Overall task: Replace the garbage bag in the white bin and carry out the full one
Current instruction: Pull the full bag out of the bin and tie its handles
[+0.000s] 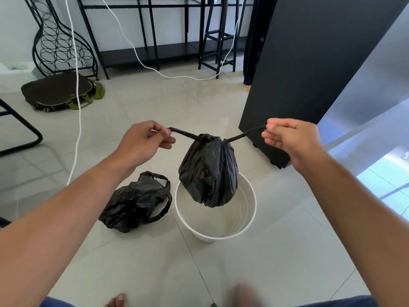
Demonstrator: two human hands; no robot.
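Bag point(209, 171) first: a full black garbage bag hangs in the air between the two hands, its neck already cinched and knotted, its belly dangling straight down over the open mouth of the white bin point(247, 209). It does not seem to touch the bin; the bottom of the bag floats just above the rim on the far side.

From the head camera, the left hand point(143, 140) pinches the end of one twisted black handle between thumb and fingers, and the right hand point(287, 138) pinches the other handle the same way. Both handles are pulled taut and run outward from the knot, so the line from hand to hand lies across the view, left to right, with the bag's long axis hanging plumb below the middle. Neither hand is clearly nearer the knot.

The bin looks bare inside, no liner in it. A second black bag point(137, 204), limp and crumpled with its loop handles showing, lies on the tiled floor point(132, 273) touching or just beside the bin's left side, closer to the left hand. Probably that one is the fresh liner, and the tied bag wants setting aside first.
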